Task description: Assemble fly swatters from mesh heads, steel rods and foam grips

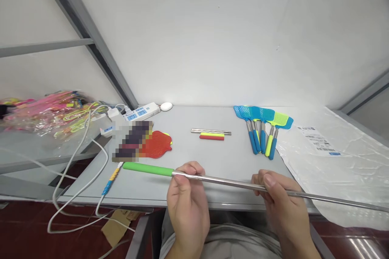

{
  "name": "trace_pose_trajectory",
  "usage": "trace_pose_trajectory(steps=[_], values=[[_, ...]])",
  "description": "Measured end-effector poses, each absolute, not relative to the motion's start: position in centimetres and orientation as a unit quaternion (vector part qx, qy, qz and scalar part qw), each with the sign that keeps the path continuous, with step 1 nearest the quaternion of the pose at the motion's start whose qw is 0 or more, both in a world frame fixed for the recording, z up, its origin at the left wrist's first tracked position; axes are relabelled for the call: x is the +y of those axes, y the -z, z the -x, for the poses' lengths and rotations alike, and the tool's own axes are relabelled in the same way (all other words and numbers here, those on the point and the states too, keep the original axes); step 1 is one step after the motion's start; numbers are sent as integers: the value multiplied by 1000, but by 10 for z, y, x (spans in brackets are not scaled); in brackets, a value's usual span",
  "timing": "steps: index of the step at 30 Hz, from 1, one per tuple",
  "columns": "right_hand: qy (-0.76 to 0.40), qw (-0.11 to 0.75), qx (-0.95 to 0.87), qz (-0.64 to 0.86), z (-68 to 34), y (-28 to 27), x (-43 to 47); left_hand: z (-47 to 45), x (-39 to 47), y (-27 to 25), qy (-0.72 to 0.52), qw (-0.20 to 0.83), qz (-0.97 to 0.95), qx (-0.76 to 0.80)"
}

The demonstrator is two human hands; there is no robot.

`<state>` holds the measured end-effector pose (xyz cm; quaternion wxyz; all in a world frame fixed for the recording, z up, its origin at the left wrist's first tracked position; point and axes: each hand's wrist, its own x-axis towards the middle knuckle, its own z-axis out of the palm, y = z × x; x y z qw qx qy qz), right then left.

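A long telescopic metal rod (pixel 231 181) with a green grip (pixel 148 168) lies across both hands, above the table's front part. My left hand (pixel 188 200) is closed on the metal just beside the grip, thumb on top. Farther right, my right hand (pixel 281 198) pinches the same rod between thumb and fingers. Its thin right end runs out of view. Behind the rod lie metal tubes (pixel 211 131) with a yellow grip and a red grip (pixel 212 138). Assembled blue and yellow fly swatters (pixel 263 115) are fanned out at the right. A red swatter head (pixel 156 144) lies at the left.
A blurred-out dark object (pixel 133 141) overlaps the red head. A power strip (pixel 139 112), white cables (pixel 103 156) and a white oval object (pixel 166 107) occupy the left side. Plastic-wrapped colourful items (pixel 60 113) are beyond it. White plastic packaging (pixel 328 178) covers the right edge.
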<state>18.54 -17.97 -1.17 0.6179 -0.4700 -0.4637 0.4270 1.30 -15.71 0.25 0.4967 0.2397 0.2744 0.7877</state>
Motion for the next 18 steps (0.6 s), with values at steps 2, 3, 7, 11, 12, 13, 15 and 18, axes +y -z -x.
trace_pose_trajectory(steps=[2, 3, 7, 11, 12, 13, 15, 18], values=[[-429, 653, -427, 455, -191, 8, -180, 0, -153, -10, -808, 485, -202, 266], [-432, 668, -409, 446, -193, 6, -180, 6, -151, -14, -820, 476, -181, 262], [-427, 701, -383, 424, -204, 1, -185, 30, -145, -26, -836, 468, -145, 246], [-418, 708, -389, 417, -210, -2, -189, 44, -142, -30, -853, 441, -156, 230], [-416, 713, -384, 413, -211, -3, -188, 45, -141, -30, -858, 434, -156, 226], [-412, 724, -374, 408, -211, -4, -187, 45, -141, -29, -860, 432, -155, 223], [-394, 756, -339, 398, -209, -6, -181, 37, -140, -24, -856, 440, -152, 226], [-359, 765, -330, 421, -197, -2, -174, 13, -145, -10, -821, 469, -190, 264]])
